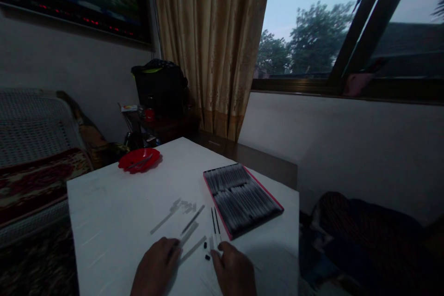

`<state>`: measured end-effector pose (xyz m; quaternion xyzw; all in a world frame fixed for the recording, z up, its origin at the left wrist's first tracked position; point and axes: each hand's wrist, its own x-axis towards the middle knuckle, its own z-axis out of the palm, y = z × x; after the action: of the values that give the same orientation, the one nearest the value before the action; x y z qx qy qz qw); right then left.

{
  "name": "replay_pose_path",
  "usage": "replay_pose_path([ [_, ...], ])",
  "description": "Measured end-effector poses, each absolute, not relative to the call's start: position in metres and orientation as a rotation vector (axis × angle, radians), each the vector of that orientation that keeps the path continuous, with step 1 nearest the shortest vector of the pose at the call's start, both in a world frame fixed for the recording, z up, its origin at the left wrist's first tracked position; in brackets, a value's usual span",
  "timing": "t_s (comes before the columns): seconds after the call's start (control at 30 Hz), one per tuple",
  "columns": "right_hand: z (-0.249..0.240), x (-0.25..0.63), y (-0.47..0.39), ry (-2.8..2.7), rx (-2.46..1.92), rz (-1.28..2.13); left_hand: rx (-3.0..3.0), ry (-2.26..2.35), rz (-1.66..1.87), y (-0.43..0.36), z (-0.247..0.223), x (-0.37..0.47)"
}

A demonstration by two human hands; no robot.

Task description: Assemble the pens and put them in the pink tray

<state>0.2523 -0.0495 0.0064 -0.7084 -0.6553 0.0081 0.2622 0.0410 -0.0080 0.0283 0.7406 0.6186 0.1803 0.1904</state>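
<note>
My left hand (156,263) rests low on the white table (114,212) with its fingers curled. Its thumb and forefinger meet at the near end of a translucent strip-like tube (190,233); whether they grip it is unclear. My right hand (236,268) pinches the pale lower ends of two thin sticks (215,222), dark in their upper half, that look like pen refills. Two small black caps (205,245) lie between my hands. Another slim tube (193,219) and several short clear pieces (187,206) are spread beyond my left hand.
A flat pink-edged case (282,207) packed with rows of dark-and-clear pen-like sticks lies right of centre. At the far left corner sits a red scalloped dish (126,163) holding thin pieces. Beyond are a woven seat (31,120), a black-covered box (161,88) and a curtain (215,32).
</note>
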Motion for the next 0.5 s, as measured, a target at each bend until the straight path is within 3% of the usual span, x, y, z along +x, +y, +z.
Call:
replay_pose_path([
  [0.3,0.089,0.290,0.032,-1.899,-2.035,-0.009,1.809,1.710,0.766,0.010,0.025,0.024],
  [0.5,0.094,0.287,0.109,-1.940,-2.173,0.044,1.655,1.692,0.969,0.017,0.020,0.018],
])
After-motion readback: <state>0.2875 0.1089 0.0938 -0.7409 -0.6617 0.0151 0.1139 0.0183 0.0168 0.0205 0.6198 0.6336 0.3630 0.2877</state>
